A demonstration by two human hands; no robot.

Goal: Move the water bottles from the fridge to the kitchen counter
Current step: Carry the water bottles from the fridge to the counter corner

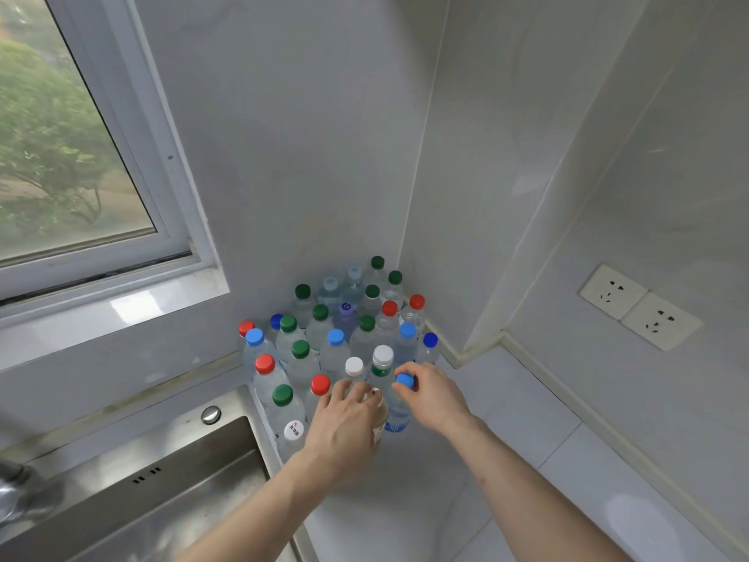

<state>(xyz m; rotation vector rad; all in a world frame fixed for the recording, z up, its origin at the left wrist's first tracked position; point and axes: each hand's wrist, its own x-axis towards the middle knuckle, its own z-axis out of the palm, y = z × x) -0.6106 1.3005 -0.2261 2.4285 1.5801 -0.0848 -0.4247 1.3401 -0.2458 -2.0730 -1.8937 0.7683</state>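
Several clear water bottles (336, 350) with green, red, blue and white caps stand packed together in the corner of the white kitchen counter (506, 419). My left hand (344, 423) grips the top of a bottle with a pale yellowish body (380, 415) at the front of the group. My right hand (433, 395) pinches the blue cap of a clear bottle with a blue label (399, 415) right beside it. Both bottles stand upright on the counter. The fridge is out of view.
A steel sink (162, 480) lies to the left of the bottles, with a tap (16, 488) at the far left edge. A window (60, 156) sits above it. Two wall sockets (640, 308) are on the right wall.
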